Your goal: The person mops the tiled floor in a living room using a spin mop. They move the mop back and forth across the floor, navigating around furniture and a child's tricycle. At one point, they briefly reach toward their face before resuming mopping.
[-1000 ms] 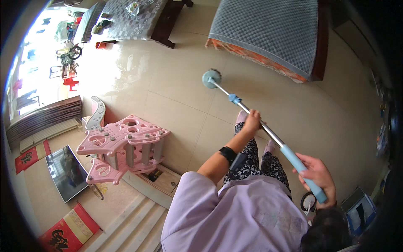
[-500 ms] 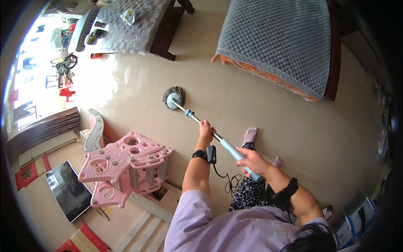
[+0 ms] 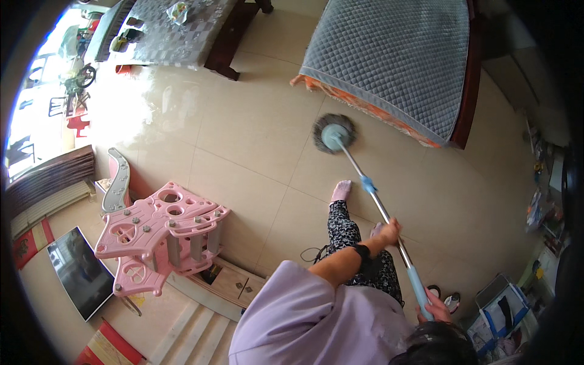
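A round mop [image 3: 333, 133] with a grey string head and a light blue disc lies against the tiled floor near the bed's front edge. Its metal pole runs down and right from the disc to a light blue grip. My left hand [image 3: 389, 232] is wrapped round the metal part of the pole, the arm reaching across my body. Around the blue grip at the lower end, my right hand [image 3: 435, 308] is closed; my head hides part of that arm. One of my feet, in a pink sock [image 3: 342, 190], stands just below the mop head.
A bed or couch with a grey quilted cover [image 3: 389, 67] and orange fringed cloth fills the upper right. A table [image 3: 188, 36] stands upper left. Pink plastic play shelving [image 3: 158, 225] is at left, beside a television [image 3: 81, 274]. Shoes [image 3: 451, 302] and a blue-edged folding rack [image 3: 505, 304] sit lower right.
The mop head has swept right across the floor, from the middle toward the bed. Both hands have moved right and the pole now slants the other way, toward my right side.
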A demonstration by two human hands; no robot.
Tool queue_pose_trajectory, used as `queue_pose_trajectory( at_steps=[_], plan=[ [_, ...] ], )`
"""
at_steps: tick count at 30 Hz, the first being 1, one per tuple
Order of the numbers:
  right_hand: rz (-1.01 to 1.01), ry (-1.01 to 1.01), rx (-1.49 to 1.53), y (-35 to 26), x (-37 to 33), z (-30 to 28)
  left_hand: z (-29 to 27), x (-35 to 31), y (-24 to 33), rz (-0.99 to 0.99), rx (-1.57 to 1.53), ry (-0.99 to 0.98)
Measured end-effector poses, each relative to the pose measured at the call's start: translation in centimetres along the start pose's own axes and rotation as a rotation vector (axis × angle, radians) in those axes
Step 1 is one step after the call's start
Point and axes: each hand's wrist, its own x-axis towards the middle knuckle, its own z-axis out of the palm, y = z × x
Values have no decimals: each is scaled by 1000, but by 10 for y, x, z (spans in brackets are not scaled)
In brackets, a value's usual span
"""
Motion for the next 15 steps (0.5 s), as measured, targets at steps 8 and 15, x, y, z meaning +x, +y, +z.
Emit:
queue_pose_trajectory(
  at_steps=[8, 15],
  plan=[
    [-41, -105, -277, 2, -30, -28, 25, -36, 44, -65, -344, 136],
    [132, -257, -357, -83, 34, 79, -108, -128, -38, -137, -1264, 484]
  ],
)
